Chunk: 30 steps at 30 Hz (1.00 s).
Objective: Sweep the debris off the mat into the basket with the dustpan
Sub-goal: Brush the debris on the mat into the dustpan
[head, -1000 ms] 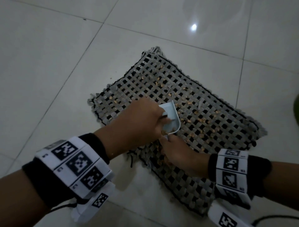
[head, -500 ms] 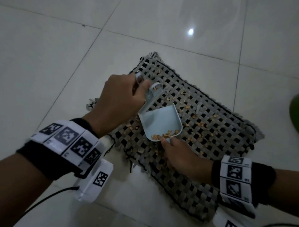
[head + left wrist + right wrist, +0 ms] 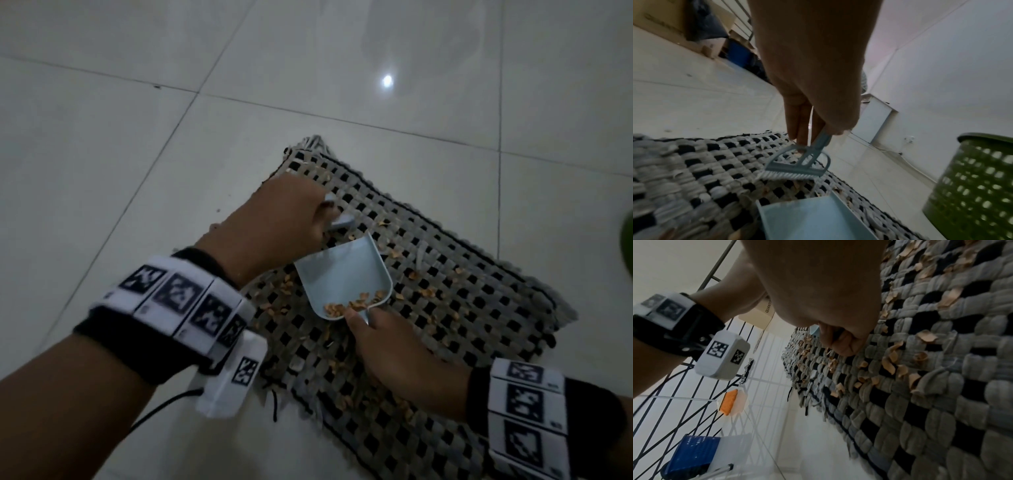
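A grey-and-black woven mat [image 3: 462, 301] lies on the tiled floor, strewn with tan debris flakes [image 3: 428, 293]. My left hand [image 3: 274, 222] grips the handle of a small light-blue brush [image 3: 797, 168], its bristles on the mat just beyond the dustpan's open edge. My right hand [image 3: 394, 353] holds the light-blue dustpan [image 3: 342, 277] by its near end, with a small heap of flakes [image 3: 352, 305] lying at that end of the pan. The mat [image 3: 941, 369] and its flakes fill the right wrist view. The green perforated basket [image 3: 972, 186] stands to the right of the mat.
A sliver of the green basket [image 3: 628, 246] shows at the head view's right edge. Pale floor tiles [image 3: 137, 154] surround the mat. A black wire rack [image 3: 684, 386], a blue object [image 3: 692, 451] and cardboard boxes [image 3: 674, 19] stand to the left.
My left hand has carried the brush from the dustpan up to the mat's far left part. The dustpan now lies flatter, with flakes gathered at its near end.
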Tool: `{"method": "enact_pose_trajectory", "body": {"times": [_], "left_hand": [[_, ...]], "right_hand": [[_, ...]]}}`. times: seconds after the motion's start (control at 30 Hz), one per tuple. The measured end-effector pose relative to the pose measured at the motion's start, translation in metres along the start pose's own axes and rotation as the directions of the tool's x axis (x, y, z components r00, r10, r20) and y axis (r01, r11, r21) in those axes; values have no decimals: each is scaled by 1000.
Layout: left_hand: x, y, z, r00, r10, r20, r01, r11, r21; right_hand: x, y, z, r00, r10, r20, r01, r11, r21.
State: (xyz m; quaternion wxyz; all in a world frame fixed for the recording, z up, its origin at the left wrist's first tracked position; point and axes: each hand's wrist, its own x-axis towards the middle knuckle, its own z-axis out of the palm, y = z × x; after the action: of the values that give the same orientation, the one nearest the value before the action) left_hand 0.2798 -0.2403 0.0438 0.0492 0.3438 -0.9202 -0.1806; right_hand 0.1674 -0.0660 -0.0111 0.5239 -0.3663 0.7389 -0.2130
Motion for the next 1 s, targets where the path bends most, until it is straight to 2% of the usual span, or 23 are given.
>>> {"method": "enact_pose_trajectory", "body": {"times": [0.07, 0.1, 0.2, 0.27, 0.33, 0.5, 0.53, 0.67, 0.73, 0.83, 0.9, 1.0], "left_hand": [[-12, 3, -5, 998, 25, 53, -24, 1000, -2], [-13, 0, -8, 999, 25, 28, -25, 1000, 1], [-1, -14, -12, 989, -19, -150, 25, 999, 36], [11, -18, -9, 974, -77, -214, 82, 997, 15], [17, -15, -5, 978, -115, -173, 116, 993, 0], [6, -7, -6, 998, -53, -30, 52, 998, -18], [5, -10, -8, 997, -61, -50, 60, 998, -25], [10, -24, -10, 961, -102, -255, 87, 994, -69], [11, -24, -6, 974, -88, -210, 77, 995, -59], [9, -14, -4, 997, -41, -70, 41, 999, 4], [6, -9, -6, 999, -31, -20, 30, 999, -24], [12, -13, -9, 989, -68, -128, 66, 998, -22]], "right_hand": [[0, 0, 0, 1000, 12, 12, -12, 1000, 1], [1, 0, 0, 1000, 20, 22, -21, 1000, 9], [1, 1, -1, 998, 45, 37, -46, 999, 26], [1, 0, -1, 998, 58, 31, -59, 998, 27], [0, 0, -1, 999, 49, 20, -50, 999, 20], [1, 3, 1, 999, 33, 18, -34, 999, 35], [2, 3, 1, 999, 37, 22, -38, 998, 45], [2, 3, 1, 999, 32, 22, -33, 999, 41], [1, 2, 0, 999, 25, 20, -26, 999, 33], [1, 2, 0, 999, 28, 37, -29, 999, 25], [2, 4, 0, 999, 25, 48, -26, 999, 20], [2, 5, -2, 998, 24, 53, -25, 999, 37]]}}
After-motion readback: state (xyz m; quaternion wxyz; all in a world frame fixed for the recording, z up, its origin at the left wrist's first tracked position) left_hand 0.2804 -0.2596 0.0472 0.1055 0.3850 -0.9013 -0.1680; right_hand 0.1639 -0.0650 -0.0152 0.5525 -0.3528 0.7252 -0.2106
